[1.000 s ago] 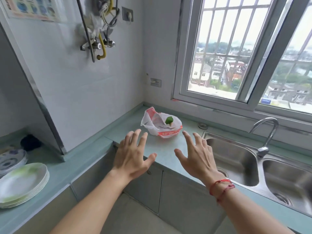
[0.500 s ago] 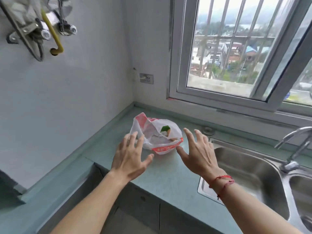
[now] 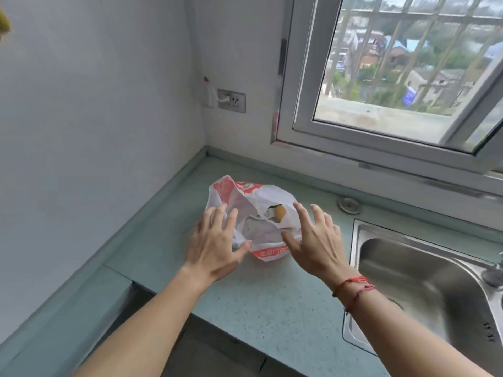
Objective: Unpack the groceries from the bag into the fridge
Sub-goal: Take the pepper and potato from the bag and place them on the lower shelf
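Note:
A white and red plastic grocery bag [image 3: 255, 213] lies on the pale green counter [image 3: 261, 295] in the corner below the window. An orange, green-topped item [image 3: 279, 212] shows through the bag's opening; the other contents are hidden. My left hand [image 3: 215, 243] hovers at the bag's left side with fingers spread and straight. My right hand [image 3: 313, 238] is at the bag's right side, fingers spread too, the thumb near the bag's front edge. Neither hand grips the bag. No fridge is in view.
A steel sink [image 3: 424, 289] is set into the counter to the right of the bag. A round metal cap [image 3: 349, 205] sits behind the sink. A wall socket [image 3: 232, 100] is above the corner, and a barred window [image 3: 402, 69] stands behind.
Both hands have moved forward from in front of the bag to either side of it. The view has moved closer to the corner and tilted down.

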Demonstrator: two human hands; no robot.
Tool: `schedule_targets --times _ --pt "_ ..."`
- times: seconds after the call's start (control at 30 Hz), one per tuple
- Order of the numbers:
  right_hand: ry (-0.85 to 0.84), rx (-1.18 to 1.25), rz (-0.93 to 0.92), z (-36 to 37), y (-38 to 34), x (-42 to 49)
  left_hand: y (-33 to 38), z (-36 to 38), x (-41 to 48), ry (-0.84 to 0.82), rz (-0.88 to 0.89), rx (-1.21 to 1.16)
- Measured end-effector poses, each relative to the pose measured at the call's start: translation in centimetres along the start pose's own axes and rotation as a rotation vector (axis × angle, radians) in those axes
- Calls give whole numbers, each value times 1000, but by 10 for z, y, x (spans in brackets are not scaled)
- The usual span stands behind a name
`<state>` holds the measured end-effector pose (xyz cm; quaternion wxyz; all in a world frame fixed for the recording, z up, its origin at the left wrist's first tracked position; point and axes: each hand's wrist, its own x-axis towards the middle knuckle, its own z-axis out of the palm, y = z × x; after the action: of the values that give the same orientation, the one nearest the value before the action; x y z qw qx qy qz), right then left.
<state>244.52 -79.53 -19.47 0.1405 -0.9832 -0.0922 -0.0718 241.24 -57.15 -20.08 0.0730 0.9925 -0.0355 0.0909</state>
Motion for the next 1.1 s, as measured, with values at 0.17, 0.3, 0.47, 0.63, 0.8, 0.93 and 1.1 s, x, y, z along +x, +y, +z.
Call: schedule_targets --times 0.17,0.3,0.47,0.63,0.8,0.93,1.1 --pt "-11 -16 66 20 -10 32 -23 21 51 -36 53 -36" --pt "-28 -21 85 36 -10 49 -28 41 75 -85 94 -50" --pt "-72 12 61 55 -3 65 -28 56 95 -130 118 -53" --pt "-359 82 -71 83 -3 75 -30 79 116 -274 136 -45" --pt "-669 88 -108 112 2 94 -21 98 142 -433 208 -46" --pt "-727 123 -58 114 12 116 -15 100 166 -478 219 -38" --pt "-529 172 43 95 31 153 -20 90 202 -431 207 -80"
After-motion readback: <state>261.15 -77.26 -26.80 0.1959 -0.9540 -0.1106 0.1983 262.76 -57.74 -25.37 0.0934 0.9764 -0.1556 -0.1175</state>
